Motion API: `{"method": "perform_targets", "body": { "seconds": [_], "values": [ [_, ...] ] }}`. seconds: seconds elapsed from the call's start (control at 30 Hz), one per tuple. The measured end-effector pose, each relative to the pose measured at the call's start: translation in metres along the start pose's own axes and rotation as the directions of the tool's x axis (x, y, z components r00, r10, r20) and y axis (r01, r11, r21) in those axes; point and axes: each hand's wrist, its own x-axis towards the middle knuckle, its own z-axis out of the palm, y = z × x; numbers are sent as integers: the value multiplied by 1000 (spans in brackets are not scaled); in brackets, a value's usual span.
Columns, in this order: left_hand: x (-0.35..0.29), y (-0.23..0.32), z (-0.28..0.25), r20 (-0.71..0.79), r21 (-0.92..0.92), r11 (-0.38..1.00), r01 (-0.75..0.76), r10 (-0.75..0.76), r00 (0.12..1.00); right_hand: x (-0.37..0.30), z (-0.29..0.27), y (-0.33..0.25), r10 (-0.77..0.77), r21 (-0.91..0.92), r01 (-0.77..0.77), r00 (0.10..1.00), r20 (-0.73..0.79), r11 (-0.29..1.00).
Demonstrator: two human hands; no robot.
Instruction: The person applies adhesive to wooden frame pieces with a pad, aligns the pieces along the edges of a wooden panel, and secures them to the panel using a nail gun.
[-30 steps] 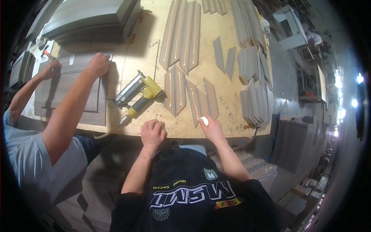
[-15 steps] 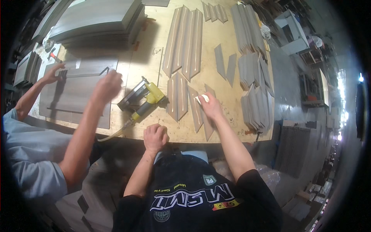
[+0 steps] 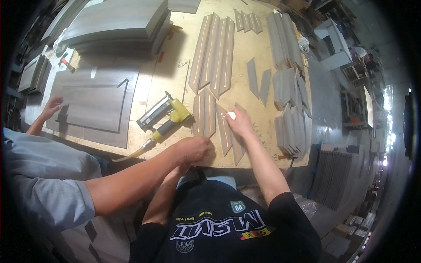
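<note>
My right hand (image 3: pixel 241 126) is closed around a white glue bottle (image 3: pixel 232 115), mostly hidden in the fist. It is over two slanted-end grey-brown wooden strips; the left strip (image 3: pixel 225 138) bears a pale glue line, and my hand partly covers the right strip (image 3: pixel 239 153). A co-worker's forearm crosses my left hand (image 3: pixel 179 170) at the table edge, so its fingers are hidden. The co-worker's right hand (image 3: pixel 196 149) is at the near end of two glue-lined short strips (image 3: pixel 199 114). Beyond these are several longer glue-lined strips (image 3: pixel 215 55).
A yellow-and-black nail gun (image 3: pixel 175 113) with an air hose lies left of the strips. Grey panels (image 3: pixel 98 109), a hammer (image 3: pixel 67 64) and a tall board stack (image 3: pixel 118 24) occupy the table's left. Bundled strips (image 3: pixel 287 83) line its right edge; two short pieces (image 3: pixel 264 87) lie nearby.
The co-worker's right hand has swung from the panel to the short strips, across my left hand. Their left hand has drawn back from the panel's molding. My right hand still grips the bottle.
</note>
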Motion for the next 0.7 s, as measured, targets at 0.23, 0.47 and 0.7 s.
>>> {"method": "perform_targets", "body": {
  "seconds": [0.23, 0.47, 0.7],
  "values": [
    [22, 15, 31, -92, 41, 991, 126, -122, 988, -27, -23, 16, 60, 254, -35, 994, -92, 967],
    [21, 5, -6, 103, -80, 990, 114, -105, 989, -40, -14, 25, 151, 216, -120, 980, -132, 969],
    [-8, 7, -61, 132, -31, 974, 223, -217, 967, -32, -1, 29, 170, 154, -146, 972, -160, 977]
  ]
}}
